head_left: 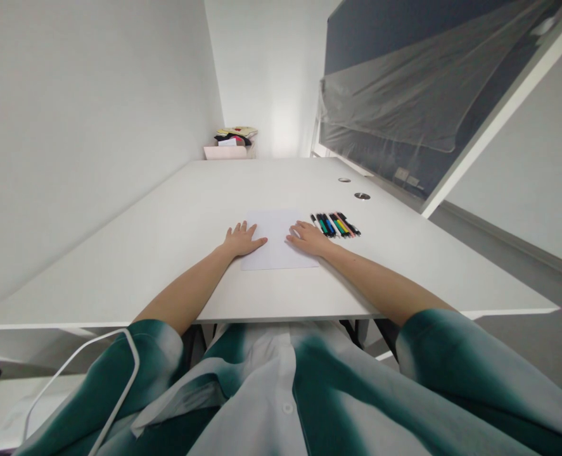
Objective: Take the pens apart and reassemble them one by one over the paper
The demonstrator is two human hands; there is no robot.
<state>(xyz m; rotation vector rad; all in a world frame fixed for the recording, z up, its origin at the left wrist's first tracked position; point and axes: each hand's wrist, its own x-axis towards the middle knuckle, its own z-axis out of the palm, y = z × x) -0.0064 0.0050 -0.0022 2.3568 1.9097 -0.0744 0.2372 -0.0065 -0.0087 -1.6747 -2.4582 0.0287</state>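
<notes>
A sheet of white paper (275, 239) lies flat on the bench (133, 253), straight ahead of the person. Its long axis seems to run away from the body, though the steep view makes that hard to be sure of. The sheet sits between the hands, both open, flat and palm down, grasping nothing. The left hand (242, 239) rests across the sheet's left edge, and the right hand (308, 238) lies with its fingers on the paper near the right edge. Just past the right hand, beside the sheet's far right corner, a row of slim pens (335, 224) in black, green, blue, yellow and pink lies side by side, nearer that hand than the left and untouched. Farther ahead and to the right of the hands, two round cable grommets (362, 196) are set into the bench.
</notes>
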